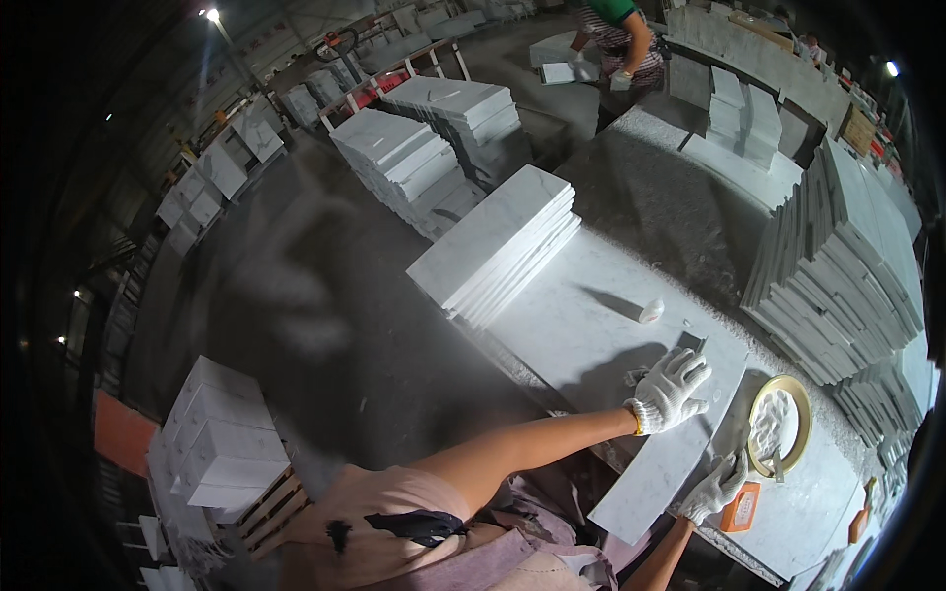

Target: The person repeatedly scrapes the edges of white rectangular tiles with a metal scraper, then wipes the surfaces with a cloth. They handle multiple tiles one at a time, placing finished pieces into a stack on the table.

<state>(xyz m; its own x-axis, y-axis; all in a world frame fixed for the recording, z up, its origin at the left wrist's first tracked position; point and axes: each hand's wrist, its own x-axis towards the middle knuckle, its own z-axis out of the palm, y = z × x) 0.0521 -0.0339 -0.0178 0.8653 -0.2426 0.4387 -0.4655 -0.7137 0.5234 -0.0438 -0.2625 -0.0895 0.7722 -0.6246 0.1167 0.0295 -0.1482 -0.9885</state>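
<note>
My left hand [670,392], in a white knit glove, reaches across a long white marble tile [642,485] on the work table. Its fingers are stretched out and partly spread, holding nothing I can see; whether the palm touches the tile I cannot tell. Just beyond the fingertips is a small dark flat piece [690,342]. Lower right, my gloved right hand [716,490] has its fingers extended at the tile's right side. It lies between the tile and an orange box [741,506]. A yellowish round bowl [806,424] of white paste stands just beyond, with a small spatula [777,465] in it.
A crumpled white lump [651,311] sits farther up the table. Stacked marble tiles [507,236] stand at its far left end, and taller stacks [838,266] rise at right. Pallets of tiles [222,433] stand on the floor at left. Another person [631,49] works at the back.
</note>
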